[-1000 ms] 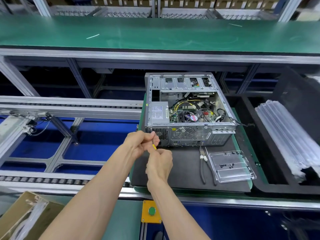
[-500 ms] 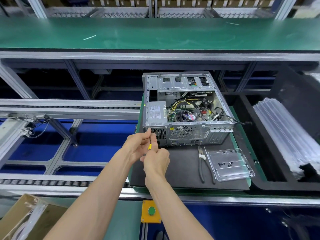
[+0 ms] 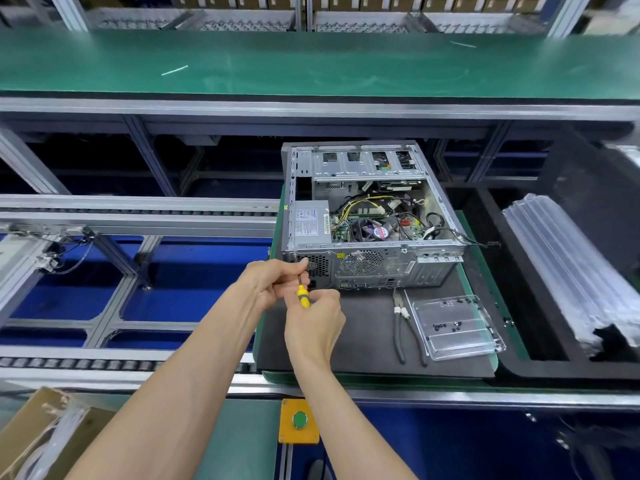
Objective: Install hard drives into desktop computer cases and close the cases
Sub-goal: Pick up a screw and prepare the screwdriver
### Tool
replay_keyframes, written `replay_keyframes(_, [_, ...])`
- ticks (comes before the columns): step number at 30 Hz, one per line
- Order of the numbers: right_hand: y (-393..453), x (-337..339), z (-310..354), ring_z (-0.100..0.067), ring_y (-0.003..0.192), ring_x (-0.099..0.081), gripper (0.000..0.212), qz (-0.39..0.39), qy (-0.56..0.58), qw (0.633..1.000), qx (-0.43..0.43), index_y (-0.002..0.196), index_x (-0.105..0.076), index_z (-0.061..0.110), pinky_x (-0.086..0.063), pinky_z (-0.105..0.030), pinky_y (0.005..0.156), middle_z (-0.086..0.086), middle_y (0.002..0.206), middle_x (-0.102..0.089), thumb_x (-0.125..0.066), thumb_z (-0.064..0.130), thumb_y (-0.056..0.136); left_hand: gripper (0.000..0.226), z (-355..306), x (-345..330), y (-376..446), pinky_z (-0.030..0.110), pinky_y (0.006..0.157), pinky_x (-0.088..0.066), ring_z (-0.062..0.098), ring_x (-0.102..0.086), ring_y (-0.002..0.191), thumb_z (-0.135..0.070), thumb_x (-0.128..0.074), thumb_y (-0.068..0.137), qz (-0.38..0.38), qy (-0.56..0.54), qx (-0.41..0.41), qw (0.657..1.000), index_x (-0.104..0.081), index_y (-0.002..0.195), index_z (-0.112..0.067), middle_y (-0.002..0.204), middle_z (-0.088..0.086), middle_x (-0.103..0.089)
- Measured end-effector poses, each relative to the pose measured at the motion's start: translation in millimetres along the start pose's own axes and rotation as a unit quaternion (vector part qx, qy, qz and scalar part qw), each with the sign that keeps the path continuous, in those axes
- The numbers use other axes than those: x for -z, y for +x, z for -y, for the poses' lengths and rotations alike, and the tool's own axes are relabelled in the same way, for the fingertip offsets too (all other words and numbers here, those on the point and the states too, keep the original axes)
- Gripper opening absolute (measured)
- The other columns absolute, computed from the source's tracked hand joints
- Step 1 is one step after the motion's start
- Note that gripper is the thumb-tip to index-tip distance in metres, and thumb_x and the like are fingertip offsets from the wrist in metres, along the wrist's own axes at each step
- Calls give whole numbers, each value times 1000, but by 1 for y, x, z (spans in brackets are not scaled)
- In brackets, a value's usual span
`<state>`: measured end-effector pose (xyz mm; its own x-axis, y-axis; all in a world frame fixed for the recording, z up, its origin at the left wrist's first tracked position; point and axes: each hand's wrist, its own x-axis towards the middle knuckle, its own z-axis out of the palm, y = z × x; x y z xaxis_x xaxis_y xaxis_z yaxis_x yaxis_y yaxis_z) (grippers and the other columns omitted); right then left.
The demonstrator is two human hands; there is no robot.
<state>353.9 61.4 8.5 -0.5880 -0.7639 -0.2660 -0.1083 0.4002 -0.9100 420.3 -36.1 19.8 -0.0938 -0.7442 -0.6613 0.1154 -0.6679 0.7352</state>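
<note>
An open desktop case (image 3: 370,268) lies on its side on a dark mat (image 3: 367,337), its power supply, fan and cables showing. My right hand (image 3: 315,327) grips the yellow handle of a small screwdriver (image 3: 302,292). The tool's shaft points up at the case's rear left corner. My left hand (image 3: 277,280) pinches the shaft near its tip, right against the case's rear panel. No hard drive or side panel shows clearly.
Pliers (image 3: 403,327) and a clear plastic tray (image 3: 457,327) holding small screws lie on the mat to the right. Stacked clear trays (image 3: 568,271) fill a black bin far right. A yellow box with a green button (image 3: 299,420) sits below. Conveyor rails (image 3: 138,220) run left.
Both hands have stayed together on the screwdriver at the case's rear left corner, shifting slightly upward toward the case. The view has also shifted a little.
</note>
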Motion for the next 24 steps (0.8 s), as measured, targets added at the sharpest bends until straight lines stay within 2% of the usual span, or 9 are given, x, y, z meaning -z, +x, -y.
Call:
replay_keyframes(2, [2, 0, 0, -14, 75, -56, 21, -9, -42, 999, 10, 86, -57, 16, -31, -27, 58, 8, 75, -57, -66, 32, 93, 22, 3, 0, 1, 28, 50, -59, 18, -71, 57, -9, -86, 72, -2, 7, -7, 1000, -72, 83, 3, 71, 14, -72])
replay_keyframes(6, [5, -5, -5, -25, 82, -66, 41, 25, -44, 998, -44, 90, -65, 12, -52, -37, 75, -5, 81, -72, -42, 43, 104, 20, 13, 1, 1, 25, 57, -58, 15, -66, 61, -15, -84, 78, 19, -17, -28, 999, -72, 84, 1, 71, 10, -69])
replay_keyframes(8, [9, -8, -2, -21, 60, -61, 43, 46, 57, 988, -138, 91, -62, 9, -53, -34, 58, -7, 68, -70, -36, 40, 105, 16, 16, 2, -1, 32, 66, -58, 17, -67, 65, -14, -69, 93, 68, -56, -14, 996, -71, 91, 2, 76, 9, -69])
replay_keyframes(11, [10, -2, 3, -18, 40, -47, 46, 59, 170, 957, -226, 84, -61, 6, -35, -22, 36, -11, 57, -64, -41, 42, 104, 24, 15, 6, -3, 32, 55, -56, 22, -67, 62, 3, -41, 100, 133, -102, 9, 986, -63, 91, 3, 73, 10, -67])
replay_keyframes(13, [10, 0, 3, -20, 51, -56, 48, 61, 160, 966, -196, 81, -60, 10, -47, -30, 44, -10, 67, -67, -49, 55, 96, 22, 13, 4, -2, 32, 53, -59, 25, -73, 63, 10, -44, 97, 87, -98, -5, 991, -64, 89, 9, 74, 16, -72])
replay_keyframes(14, [10, 1, 2, -21, 63, -61, 45, 51, 129, 977, -159, 84, -58, 14, -54, -37, 58, -7, 78, -68, -54, 58, 92, 17, 12, 2, -1, 33, 54, -60, 26, -74, 64, 11, -51, 96, 57, -89, -12, 994, -66, 89, 11, 74, 18, -73])
replay_keyframes(16, [7, 5, 2, -17, 78, -60, 32, 32, 64, 995, -66, 90, -52, 20, -49, -36, 70, 2, 84, -62, -65, 49, 87, 6, 10, 0, 1, 35, 57, -62, 24, -74, 64, 8, -62, 92, 28, -62, -16, 998, -67, 89, 11, 72, 18, -73])
replay_keyframes(19, [2, 6, -2, -11, 72, -53, 28, 13, -24, 999, 24, 91, -49, 19, -35, -31, 62, 9, 77, -57, -72, 34, 86, 5, 8, 1, 5, 35, 57, -62, 24, -74, 62, 4, -73, 85, 19, -29, -15, 999, -69, 84, 9, 71, 17, -73])
replay_keyframes(24, [1, 4, -4, -20, 76, -52, 17, -4, -158, 985, 65, 90, -53, 17, -27, -26, 51, 2, 81, -57, -62, 30, 96, 19, 7, 2, 8, 29, 49, -59, 23, -73, 61, -2, -85, 71, -5, -8, -17, 1000, -72, 81, 7, 72, 17, -73])
